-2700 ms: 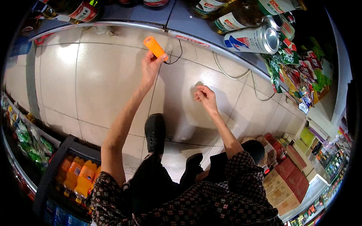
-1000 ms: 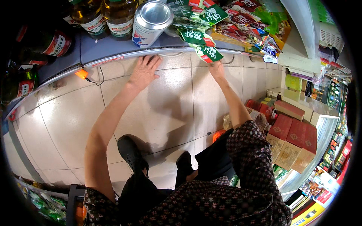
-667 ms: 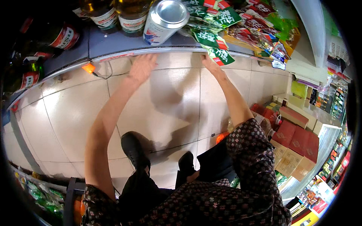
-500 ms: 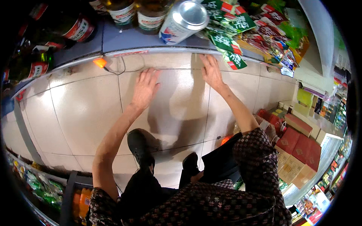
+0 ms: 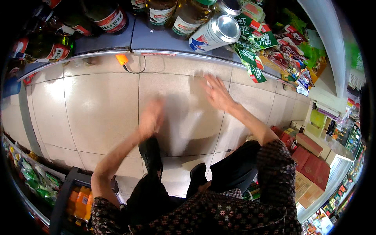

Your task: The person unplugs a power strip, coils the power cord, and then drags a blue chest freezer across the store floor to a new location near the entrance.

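Above the floor tiles, my left hand (image 5: 152, 117) hovers near my knee, smeared by motion so its fingers do not show clearly. My right hand (image 5: 218, 93) is stretched forward below the shelf edge, fingers apart, holding nothing; its fingertips are slightly blurred. Nearest to it on the grey shelf (image 5: 156, 44) is a silver, white and blue can (image 5: 215, 34), with a second can (image 5: 229, 7) behind. Green snack packets (image 5: 253, 47) hang over the shelf edge to the right of the cans. Glass bottles (image 5: 187, 21) stand left of the cans.
Dark green bottles (image 5: 51, 47) crowd the shelf's left end. An orange tag on a black cord (image 5: 122, 59) hangs at the shelf edge. Red and brown cartons (image 5: 313, 170) are stacked at right. A crate of orange drink bottles (image 5: 81, 201) is at lower left.
My left hand has drawn back from near the shelf toward my knees. My right hand has come away from the shelf edge. The view has shifted, so the shelf sits further right.
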### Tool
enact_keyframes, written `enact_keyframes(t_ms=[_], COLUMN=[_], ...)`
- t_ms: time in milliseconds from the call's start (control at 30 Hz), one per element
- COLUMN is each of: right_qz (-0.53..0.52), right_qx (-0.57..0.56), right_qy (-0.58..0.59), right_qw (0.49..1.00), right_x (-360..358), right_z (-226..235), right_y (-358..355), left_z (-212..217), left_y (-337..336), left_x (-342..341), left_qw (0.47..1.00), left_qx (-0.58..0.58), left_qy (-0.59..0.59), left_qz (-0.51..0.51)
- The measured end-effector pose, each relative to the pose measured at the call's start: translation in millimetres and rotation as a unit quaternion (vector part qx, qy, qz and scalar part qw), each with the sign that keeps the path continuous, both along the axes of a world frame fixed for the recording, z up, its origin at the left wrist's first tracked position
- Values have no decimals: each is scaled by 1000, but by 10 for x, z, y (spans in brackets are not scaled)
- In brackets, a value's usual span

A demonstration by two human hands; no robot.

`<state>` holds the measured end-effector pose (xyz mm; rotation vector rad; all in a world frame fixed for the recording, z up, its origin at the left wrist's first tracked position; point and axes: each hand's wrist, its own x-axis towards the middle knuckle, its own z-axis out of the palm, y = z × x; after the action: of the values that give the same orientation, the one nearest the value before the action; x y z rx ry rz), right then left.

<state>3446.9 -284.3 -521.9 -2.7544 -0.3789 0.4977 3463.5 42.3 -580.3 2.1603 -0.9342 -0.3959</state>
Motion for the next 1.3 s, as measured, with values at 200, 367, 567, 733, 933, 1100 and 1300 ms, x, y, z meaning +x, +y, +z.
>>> enact_keyframes(t_ms=[200, 367, 567, 733, 933, 1100, 1300], right_qz=[-15, -83, -93, -109, -126, -144, -151], right_qx=[84, 108, 107, 82, 64, 90, 75], right_qy=[264, 208, 177, 152, 186, 137, 92], right_qw=[961, 968, 974, 979, 972, 976, 981], right_x=[-1130, -1156, -1212, -1072, -1127, -1189, -1626], right_z=[874, 1013, 991, 1022, 1022, 1351, 1797], right_y=[-205, -104, -87, -72, -147, -207, -269], left_z=[136, 185, -84, -214, 57, 69, 6], left_y=[311, -19, 189, 214, 77, 510, 646], left_x=[-394, 1054, 1621, 1934, 1467, -818, -1166], left_qw=[963, 941, 941, 907, 926, 952, 985], left_qx=[-15, -9, 128, 199, 34, 5, -55], left_qy=[240, -9, -205, -243, -240, 306, 94], left_qz=[119, 337, 237, 279, 288, 5, -132])
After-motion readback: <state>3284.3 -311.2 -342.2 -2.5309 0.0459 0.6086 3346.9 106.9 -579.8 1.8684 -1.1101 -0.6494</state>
